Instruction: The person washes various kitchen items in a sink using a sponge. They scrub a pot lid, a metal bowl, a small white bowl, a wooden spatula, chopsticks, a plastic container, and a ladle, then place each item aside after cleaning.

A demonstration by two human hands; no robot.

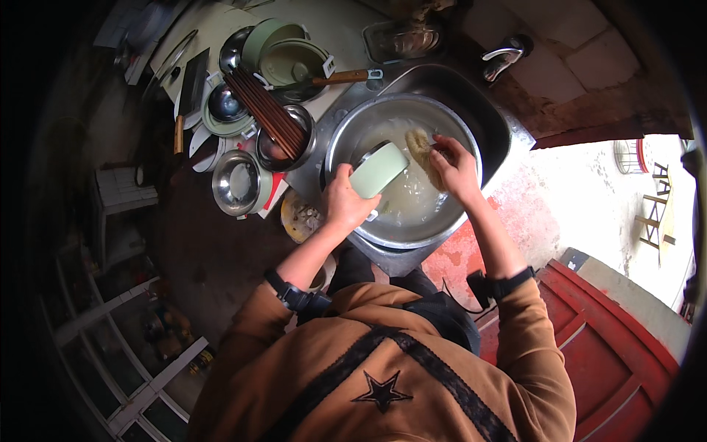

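A large metal basin [406, 235] of cloudy water rests over the metal sink [500, 119]. My left hand [349, 198] grips a pale green bowl [381, 170], which is tilted on its side above the basin's left part. A metal inner rim shows at the bowl's upper left. To its right, my right hand [454, 166] holds a yellowish loofah-like scrubber [422, 152] over the water, apart from the bowl. The thumb and fingers pinch its right side. Part of the scrubber is hidden behind the fingers.
Left of the sink, reddish-brown chopsticks [268, 113] lie across metal bowls beside stacked green containers [276, 33] and a cleaver [193, 80]. A wooden-handled utensil [342, 78] reaches towards the sink. The faucet [505, 55] is at upper right. A yellow-rimmed container [298, 218] sits below the counter.
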